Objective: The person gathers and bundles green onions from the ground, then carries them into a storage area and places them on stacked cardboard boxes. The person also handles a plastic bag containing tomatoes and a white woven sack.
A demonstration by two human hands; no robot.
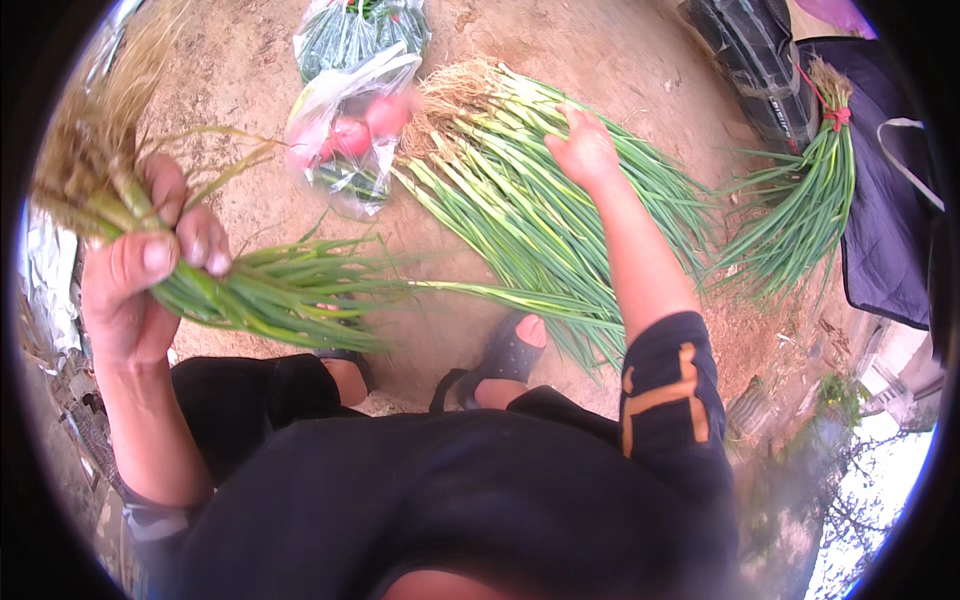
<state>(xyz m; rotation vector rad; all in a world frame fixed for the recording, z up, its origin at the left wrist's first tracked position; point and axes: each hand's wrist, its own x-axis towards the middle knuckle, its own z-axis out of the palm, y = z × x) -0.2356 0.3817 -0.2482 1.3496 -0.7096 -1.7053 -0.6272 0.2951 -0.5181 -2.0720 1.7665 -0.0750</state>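
My left hand is closed around a bunch of green onions, raised at the left with the pale, rooty ends up and the leaves hanging to the right. On the ground before me lies a wide pile of green onions, roots towards the top left. Over the upper part of that pile is my right hand, thumb and forefinger apart; whether it touches the stalks cannot be told. At the right rests another bunch of green onions, tied near its roots with a red tie.
A clear plastic bag of round red vegetables and something dark green lies left of the pile. Behind it is a second clear bag with greens. A black wrapped object and a dark cloth bag are at the right. My sandalled feet are close to the pile.
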